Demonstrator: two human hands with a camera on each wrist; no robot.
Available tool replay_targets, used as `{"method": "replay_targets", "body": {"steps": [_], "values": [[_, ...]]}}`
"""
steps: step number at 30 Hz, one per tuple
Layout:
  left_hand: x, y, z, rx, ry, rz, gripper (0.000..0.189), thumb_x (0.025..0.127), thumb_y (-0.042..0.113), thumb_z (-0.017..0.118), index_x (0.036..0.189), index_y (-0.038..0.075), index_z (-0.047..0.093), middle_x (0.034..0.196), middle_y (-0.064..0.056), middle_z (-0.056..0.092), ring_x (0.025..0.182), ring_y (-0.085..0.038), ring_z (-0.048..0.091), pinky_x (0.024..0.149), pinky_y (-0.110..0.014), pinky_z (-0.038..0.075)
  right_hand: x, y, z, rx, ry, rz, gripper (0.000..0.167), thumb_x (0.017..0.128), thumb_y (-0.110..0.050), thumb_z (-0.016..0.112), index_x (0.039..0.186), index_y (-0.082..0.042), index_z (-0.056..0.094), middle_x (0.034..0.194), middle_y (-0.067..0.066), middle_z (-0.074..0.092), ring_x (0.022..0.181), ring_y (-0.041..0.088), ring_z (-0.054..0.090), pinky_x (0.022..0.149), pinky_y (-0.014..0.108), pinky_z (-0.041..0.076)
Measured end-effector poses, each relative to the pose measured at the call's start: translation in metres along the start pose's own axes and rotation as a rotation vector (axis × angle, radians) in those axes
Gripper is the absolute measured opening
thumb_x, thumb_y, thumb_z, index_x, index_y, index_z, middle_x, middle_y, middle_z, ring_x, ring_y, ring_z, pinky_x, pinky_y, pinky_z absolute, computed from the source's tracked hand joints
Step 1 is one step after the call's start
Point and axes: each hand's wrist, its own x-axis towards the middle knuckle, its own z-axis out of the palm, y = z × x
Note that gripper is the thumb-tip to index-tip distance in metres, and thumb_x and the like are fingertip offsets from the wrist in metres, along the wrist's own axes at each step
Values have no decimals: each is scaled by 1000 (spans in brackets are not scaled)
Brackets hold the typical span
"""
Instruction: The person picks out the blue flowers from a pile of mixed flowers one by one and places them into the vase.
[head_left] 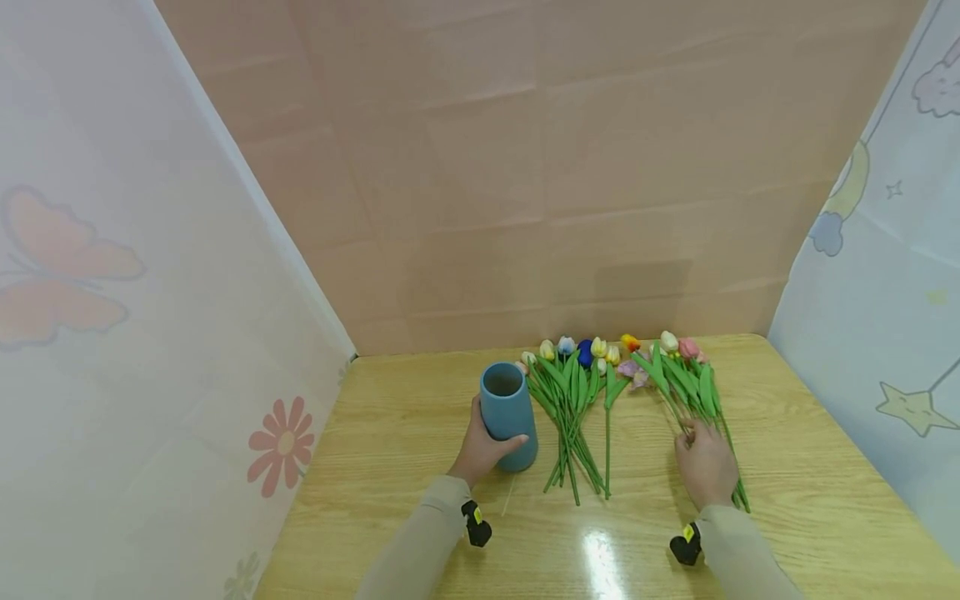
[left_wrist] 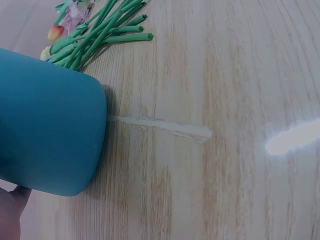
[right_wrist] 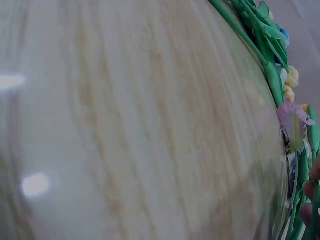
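My left hand grips a blue vase from its left side, thumb across the front. The vase stands on the table with its round mouth up; its inside looks dark. In the left wrist view the lower part of the vase shows, with only a bit of the hand at the edge. On the right, my right hand pinches a green stem in a bunch of artificial tulips. The right wrist view shows the fingertips on that stem at the frame's edge; most of the hand is out of frame there.
Between the hands lies a second bunch of artificial tulips with white, yellow and blue heads, stems crossed toward me. A lilac flower lies between the bunches. The wooden table has a pale scratch before the vase. Cloth-covered walls stand around.
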Motion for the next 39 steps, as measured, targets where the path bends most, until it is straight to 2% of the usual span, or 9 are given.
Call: {"method": "replay_targets", "body": {"steps": [5, 12, 17, 21, 24, 29, 33, 36, 39], "values": [[0, 2, 0, 8, -1, -2, 99, 78, 30, 82, 150, 33, 14, 147, -5, 36, 133, -33, 41, 102, -61, 37, -2, 4, 2, -14, -33, 4, 28, 95, -14, 56, 120, -4, 61, 85, 14, 62, 57, 19, 47, 43, 29, 33], [0, 3, 0, -4, -4, -3, 99, 79, 28, 82, 150, 32, 14, 147, -6, 36, 133, -33, 41, 102, -61, 37, -3, 8, 2, -30, -89, 27, 27, 94, -15, 55, 116, -2, 62, 88, 17, 60, 71, 28, 55, 46, 32, 38], [-1, 4, 0, -7, -4, -1, 99, 80, 27, 81, 151, 32, 13, 147, -6, 36, 133, -33, 41, 102, -61, 38, -2, 7, 1, -36, -100, 30, 27, 93, -14, 56, 116, -1, 63, 88, 16, 60, 71, 30, 56, 48, 35, 41], [-3, 10, 1, -10, -5, -8, 98, 81, 24, 80, 151, 31, 13, 148, -6, 35, 133, -33, 40, 103, -61, 37, -1, 5, -1, -42, -104, 38, 29, 93, -15, 58, 117, 0, 61, 88, 16, 61, 70, 29, 57, 47, 34, 41], [-7, 19, 0, -20, -10, -10, 97, 81, 20, 80, 151, 27, 13, 147, -9, 35, 133, -36, 40, 102, -62, 37, 1, 1, -1, -35, -94, 35, 30, 93, -16, 59, 117, 0, 60, 91, 17, 62, 72, 30, 58, 49, 36, 43], [-10, 30, -2, -29, -24, -20, 95, 81, 18, 79, 151, 23, 15, 147, -10, 36, 133, -36, 41, 102, -62, 37, 9, -14, 1, -14, -55, -4, 28, 92, -17, 60, 115, 0, 61, 93, 16, 63, 73, 29, 59, 52, 36, 45], [-8, 22, -1, -16, -25, -39, 97, 81, 21, 80, 151, 28, 12, 149, -7, 34, 134, -35, 39, 103, -62, 37, 13, -35, 3, 30, -61, -52, 26, 93, -16, 59, 114, 0, 62, 93, 16, 62, 69, 25, 57, 50, 32, 42], [-4, 12, -1, -12, -19, -42, 98, 81, 25, 80, 151, 33, 12, 149, -6, 33, 135, -34, 39, 103, -62, 37, 14, -53, 7, 92, -119, -105, 25, 95, -14, 57, 115, -1, 62, 94, 16, 62, 66, 22, 56, 49, 30, 40], [0, 4, -1, -14, -14, -39, 99, 79, 28, 82, 150, 36, 13, 148, -4, 34, 134, -33, 40, 102, -61, 37, 14, -71, 12, 156, -223, -151, 24, 97, -13, 53, 117, -1, 61, 94, 14, 62, 67, 18, 56, 49, 28, 41]]}}
